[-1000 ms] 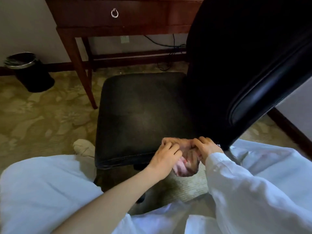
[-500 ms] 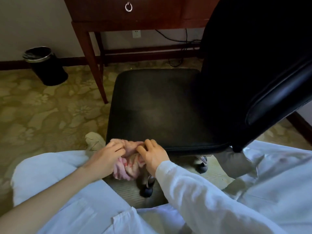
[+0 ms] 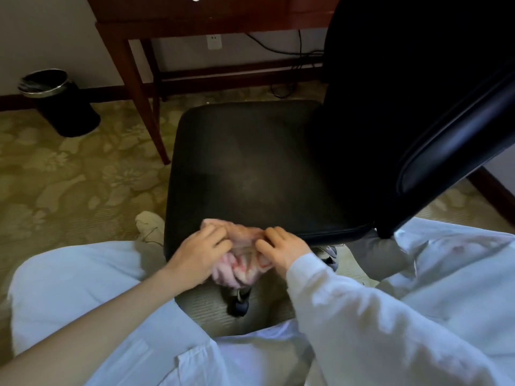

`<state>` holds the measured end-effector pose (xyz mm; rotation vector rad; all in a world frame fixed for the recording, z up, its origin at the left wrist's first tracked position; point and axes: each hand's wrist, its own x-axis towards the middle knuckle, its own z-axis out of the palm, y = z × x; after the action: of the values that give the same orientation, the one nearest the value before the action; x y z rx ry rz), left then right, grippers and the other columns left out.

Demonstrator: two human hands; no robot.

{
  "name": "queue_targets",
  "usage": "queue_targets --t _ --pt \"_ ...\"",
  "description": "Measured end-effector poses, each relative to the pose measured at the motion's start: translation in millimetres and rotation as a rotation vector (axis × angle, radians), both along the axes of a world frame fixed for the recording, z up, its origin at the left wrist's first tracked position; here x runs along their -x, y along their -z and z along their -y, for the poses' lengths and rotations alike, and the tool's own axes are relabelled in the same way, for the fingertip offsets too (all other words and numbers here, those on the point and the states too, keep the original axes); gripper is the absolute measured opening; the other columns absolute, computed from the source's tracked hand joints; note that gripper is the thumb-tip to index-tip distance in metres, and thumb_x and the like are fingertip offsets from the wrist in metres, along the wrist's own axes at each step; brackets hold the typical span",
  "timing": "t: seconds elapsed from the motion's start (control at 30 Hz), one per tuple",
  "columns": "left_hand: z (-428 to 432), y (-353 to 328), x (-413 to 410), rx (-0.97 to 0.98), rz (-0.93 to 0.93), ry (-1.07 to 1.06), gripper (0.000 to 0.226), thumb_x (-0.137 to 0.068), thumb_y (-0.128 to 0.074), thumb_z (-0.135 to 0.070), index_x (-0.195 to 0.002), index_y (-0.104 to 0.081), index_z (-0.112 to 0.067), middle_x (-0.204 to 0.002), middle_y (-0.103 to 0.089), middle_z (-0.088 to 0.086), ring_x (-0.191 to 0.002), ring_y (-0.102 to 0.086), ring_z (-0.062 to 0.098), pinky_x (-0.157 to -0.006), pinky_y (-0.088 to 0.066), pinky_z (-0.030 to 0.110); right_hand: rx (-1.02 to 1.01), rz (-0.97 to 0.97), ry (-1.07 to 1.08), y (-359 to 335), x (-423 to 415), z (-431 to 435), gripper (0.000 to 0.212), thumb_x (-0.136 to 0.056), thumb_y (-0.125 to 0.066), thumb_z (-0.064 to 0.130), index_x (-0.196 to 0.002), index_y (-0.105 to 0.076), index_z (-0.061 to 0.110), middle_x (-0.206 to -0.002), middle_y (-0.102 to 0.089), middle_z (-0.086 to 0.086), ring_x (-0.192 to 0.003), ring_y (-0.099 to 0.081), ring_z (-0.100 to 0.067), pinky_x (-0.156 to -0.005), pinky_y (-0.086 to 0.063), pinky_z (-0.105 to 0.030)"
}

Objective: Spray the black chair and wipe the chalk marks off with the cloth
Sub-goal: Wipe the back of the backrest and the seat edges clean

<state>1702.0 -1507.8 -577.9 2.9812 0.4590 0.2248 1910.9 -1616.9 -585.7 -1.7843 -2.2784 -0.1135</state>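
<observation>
The black chair (image 3: 250,168) stands in front of me, its seat showing a faint pale smear near the middle and its glossy backrest (image 3: 418,107) rising at the right. A pink cloth (image 3: 242,270) hangs over the seat's near edge. My left hand (image 3: 199,254) grips the cloth's left side with curled fingers. My right hand (image 3: 281,246) pinches its right side, so the cloth is stretched between them. No spray bottle is in view.
A dark wooden desk (image 3: 133,65) stands behind the chair, with cables (image 3: 292,54) and a wall socket (image 3: 214,41) under it. A black waste bin (image 3: 60,103) sits on the patterned carpet at the left. My shoe (image 3: 149,227) is beside the seat. A chair castor (image 3: 238,305) shows below the cloth.
Both hands with the cloth slid left along the seat's near edge, from beside the backrest to the front corner, then a little rightwards. The cloth is now spread wider between them.
</observation>
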Motion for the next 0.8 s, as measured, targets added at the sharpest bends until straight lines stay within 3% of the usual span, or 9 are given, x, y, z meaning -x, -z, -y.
queue_targets --t 0.1,0.2,0.3,0.37,0.47,0.53,0.6,0.7,0.8 --pt "27 -1 -53 -0.091 -0.031 0.018 0.028 -0.067 -0.061 -0.025 -0.092 -0.066 -0.015 -0.099 -0.062 0.008 -0.094 -0.059 0.03 -0.083 -0.047 0.037 -0.032 0.104 0.068 2 -47 23 0.027 -0.067 -0.052 0.019 -0.092 -0.043 0.012 -0.077 -0.058 -0.014 -0.063 -0.054 -0.029 -0.047 -0.046 -0.03" --pt "49 0 -91 -0.135 -0.127 0.017 0.04 -0.055 -0.079 -0.024 -0.091 -0.066 -0.015 -0.099 -0.063 0.01 -0.092 -0.06 0.03 -0.079 -0.052 0.038 0.126 0.168 0.158 -1 -79 38 0.064 -0.044 -0.083 0.015 -0.093 -0.043 0.01 -0.079 -0.06 -0.017 -0.062 -0.059 -0.032 -0.051 -0.05 -0.032" --pt "57 1 -98 -0.164 -0.125 0.058 0.037 -0.058 -0.081 -0.021 -0.091 -0.064 -0.016 -0.101 -0.063 0.009 -0.093 -0.06 0.028 -0.078 -0.054 0.038 0.246 0.183 0.271 -1 -82 43 0.09 -0.022 -0.093 0.025 -0.097 -0.044 0.014 -0.085 -0.063 -0.014 -0.068 -0.063 -0.032 -0.055 -0.053 -0.033" --pt "52 2 -86 -0.182 -0.073 0.086 0.031 -0.06 -0.08 -0.023 -0.086 -0.064 -0.018 -0.097 -0.063 0.006 -0.091 -0.06 0.025 -0.076 -0.052 0.034 0.187 0.197 0.205 -1 -73 42 0.081 -0.031 -0.09 0.024 -0.096 -0.044 0.014 -0.086 -0.063 -0.013 -0.069 -0.063 -0.031 -0.057 -0.052 -0.034" --pt "37 4 -48 -0.149 -0.041 0.105 0.03 -0.062 -0.079 -0.023 -0.087 -0.064 -0.019 -0.096 -0.064 0.004 -0.09 -0.06 0.022 -0.075 -0.05 0.03 -0.003 0.22 0.037 4 -38 28 0.045 -0.058 -0.07 0.024 -0.092 -0.042 0.014 -0.082 -0.062 -0.01 -0.065 -0.058 -0.029 -0.057 -0.045 -0.033" --pt "21 6 -16 -0.126 -0.085 0.122 0.032 -0.062 -0.078 -0.02 -0.091 -0.065 -0.017 -0.096 -0.064 0.004 -0.092 -0.06 0.023 -0.078 -0.05 0.03 0.003 0.217 -0.056 14 -5 9 0.047 -0.06 -0.072 0.027 -0.096 -0.046 0.015 -0.087 -0.062 -0.01 -0.069 -0.058 -0.029 -0.061 -0.046 -0.034" --pt "6 7 19 -0.085 -0.168 0.099 0.039 -0.058 -0.081 -0.017 -0.095 -0.067 -0.015 -0.097 -0.065 0.004 -0.093 -0.06 0.023 -0.081 -0.053 0.031 0.065 0.235 -0.128 25 32 -9 0.063 -0.049 -0.084 0.03 -0.101 -0.052 0.014 -0.092 -0.062 -0.011 -0.074 -0.06 -0.029 -0.063 -0.05 -0.034" --pt "-9 13 69 0.027 -0.253 -0.095 0.042 -0.055 -0.081 -0.006 -0.094 -0.07 -0.015 -0.098 -0.066 0.004 -0.094 -0.064 0.024 -0.075 -0.056 0.028 0.099 0.334 -0.197 29 86 -29 0.04 -0.059 -0.076 0.025 -0.096 -0.067 0.014 -0.092 -0.065 -0.006 -0.074 -0.06 -0.025 -0.065 -0.048 -0.032" --pt "-15 22 96 0.159 -0.304 -0.329 0.035 -0.078 -0.064 -0.004 -0.112 -0.066 -0.014 -0.123 -0.058 0.006 -0.12 -0.051 0.025 -0.093 -0.048 0.03 0.129 0.399 -0.232 26 119 -38 0.021 -0.075 -0.058 0.022 -0.089 -0.073 0.017 -0.086 -0.065 -0.001 -0.075 -0.058 -0.022 -0.068 -0.044 -0.031"
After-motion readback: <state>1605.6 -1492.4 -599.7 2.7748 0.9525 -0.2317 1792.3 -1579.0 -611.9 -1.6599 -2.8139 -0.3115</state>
